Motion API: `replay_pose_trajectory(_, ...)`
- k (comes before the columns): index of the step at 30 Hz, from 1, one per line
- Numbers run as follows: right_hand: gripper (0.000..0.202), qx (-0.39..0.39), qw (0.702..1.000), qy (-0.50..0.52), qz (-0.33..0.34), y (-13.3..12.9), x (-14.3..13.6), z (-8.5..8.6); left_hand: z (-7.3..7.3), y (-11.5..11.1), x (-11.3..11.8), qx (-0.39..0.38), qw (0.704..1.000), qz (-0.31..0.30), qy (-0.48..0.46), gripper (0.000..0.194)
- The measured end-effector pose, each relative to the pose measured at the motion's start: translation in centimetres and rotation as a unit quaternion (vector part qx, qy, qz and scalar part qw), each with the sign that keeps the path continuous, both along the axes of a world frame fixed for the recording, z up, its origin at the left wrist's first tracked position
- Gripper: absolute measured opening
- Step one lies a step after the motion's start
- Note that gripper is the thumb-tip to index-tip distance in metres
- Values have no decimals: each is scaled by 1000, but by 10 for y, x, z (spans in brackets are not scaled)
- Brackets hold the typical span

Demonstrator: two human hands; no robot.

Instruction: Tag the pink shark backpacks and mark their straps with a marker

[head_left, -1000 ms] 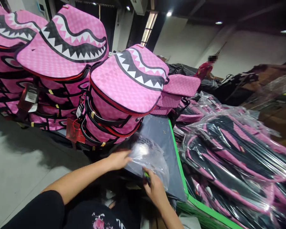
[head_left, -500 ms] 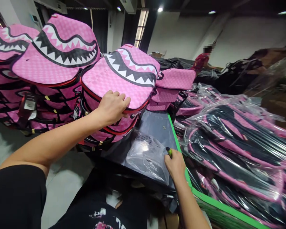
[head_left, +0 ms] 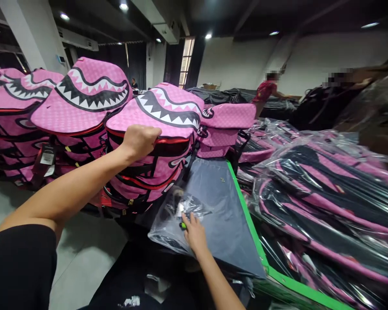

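The left hand is closed over the near edge of a pink bag, topmost in a stack left of a grey work surface. The right hand curls loosely around a small green-and-black tool, over a crumpled clear plastic bag on that surface. The pink bag is bare of plastic, its toothed panel facing up, its broad rounded edge toward the wearer; its long axis seems to run away from the wearer. Farther left, more pink bags stand unwrapped; at right, pink-and-black bags lie heaped, already in clear plastic.
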State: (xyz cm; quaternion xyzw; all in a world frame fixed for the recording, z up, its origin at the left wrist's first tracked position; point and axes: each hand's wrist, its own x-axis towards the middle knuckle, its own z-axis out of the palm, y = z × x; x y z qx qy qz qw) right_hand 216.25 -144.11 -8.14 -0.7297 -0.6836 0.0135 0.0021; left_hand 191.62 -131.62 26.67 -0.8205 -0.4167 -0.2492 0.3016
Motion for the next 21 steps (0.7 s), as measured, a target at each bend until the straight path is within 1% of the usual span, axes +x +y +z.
replay_pose_trajectory(2, 71, 3, 999, 22, 27, 11, -14, 4, 9, -4, 5, 3, 999, 18, -36, 24)
replay_pose_trajectory(3, 71, 7, 999, 30, 33, 15, -20, 4, 11, -7, 6, 5, 999, 8, -41, 27)
replay_pose_trajectory(4, 72, 11, 999, 35, 32, 18, -25, 4, 10, -11, 6, 13, 999, -17, -37, 33)
replay_pose_trajectory(6, 72, 18, 999, 40, 20, 21, -30, 2, 1, -20, 2, 54, 993, -103, 8, 48)
replay_pose_trajectory(7, 72, 20, 999, 45, 15, 21, -31, 2, -6, -24, -1, 85, 983, -157, 47, 49)
replay_pose_trajectory(9, 70, 19, 998, 63, 15, 20, -29, 5, -20, -27, -6, 129, 950, -248, 139, 38)
replay_pose_trajectory(10, 69, 24, 996, 79, 15, 20, -26, 9, -25, -27, -8, 135, 936, -275, 173, 30)
replay_pose_trajectory(11, 67, 41, 994, 101, 13, 19, -22, 15, -30, -26, -9, 133, 930, -285, 192, 25)
replay_pose_trajectory(12, 64, 70, 989, 130, 7, 19, -17, 23, -32, -25, -9, 124, 934, -275, 190, 22)
replay_pose_trajectory(13, 61, 110, 980, 166, -2, 20, -12, 32, -33, -24, -8, 113, 946, -250, 170, 22)
replay_pose_trajectory(14, 57, 158, 965, 211, -15, 21, -6, 42, -33, -24, -6, 103, 961, -217, 137, 21)
replay_pose_trajectory(15, 53, 204, 941, 270, -32, 22, -1, 54, -32, -24, -4, 94, 973, -184, 100, 21)
replay_pose_trajectory(17, 41, 262, 876, 398, -71, 28, 7, 75, -30, -29, 3, 73, 988, -127, 53, 21)
replay_pose_trajectory(18, 36, 272, 845, 452, -89, 32, 9, 83, -31, -31, 5, 62, 992, -104, 45, 25)
replay_pose_trajectory(19, 33, 270, 820, 493, -103, 37, 8, 90, -32, -33, 8, 52, 994, -83, 44, 28)
replay_pose_trajectory(20, 32, 259, 803, 525, -110, 41, 6, 96, -33, -34, 10, 41, 996, -66, 50, 30)
replay_pose_trajectory(21, 34, 241, 793, 549, -110, 45, 1, 99, -34, -32, 12, 28, 996, -56, 60, 30)
